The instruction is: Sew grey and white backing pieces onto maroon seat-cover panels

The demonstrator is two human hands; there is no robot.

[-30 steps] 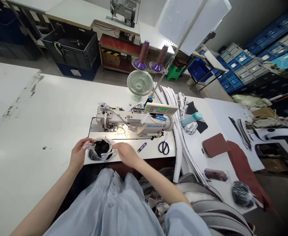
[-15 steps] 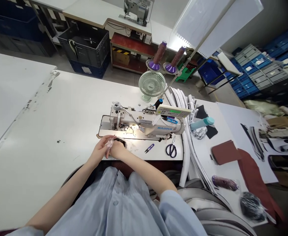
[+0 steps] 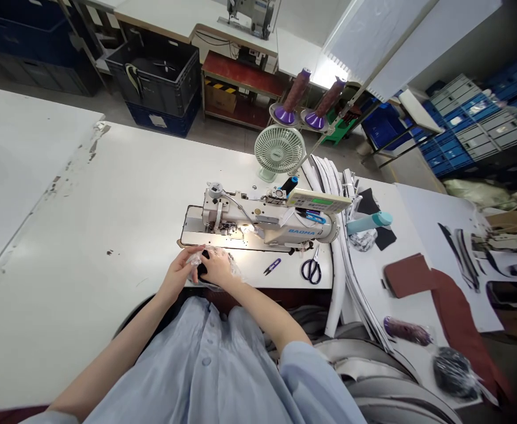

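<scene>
Plastic bag [image 3: 195,258], the clear crinkly kind, sits at the near edge of the white table [image 3: 121,206], right in front of the BAOMA sewing machine [image 3: 280,228], with some black stuff [image 3: 202,269] inside. Left hand [image 3: 176,277] has its fingers closed on the bag's left side, pinching the plastic. Right hand [image 3: 218,268] is half curled over the bag and the black stuff, fingertips mostly hidden, so can't tell if it's actually gripping anything. Just right of the bag are little purple snips [image 3: 272,267], then dark-handled scissors [image 3: 312,271]. Pale green fan [image 3: 279,149] stands behind the machine.
</scene>
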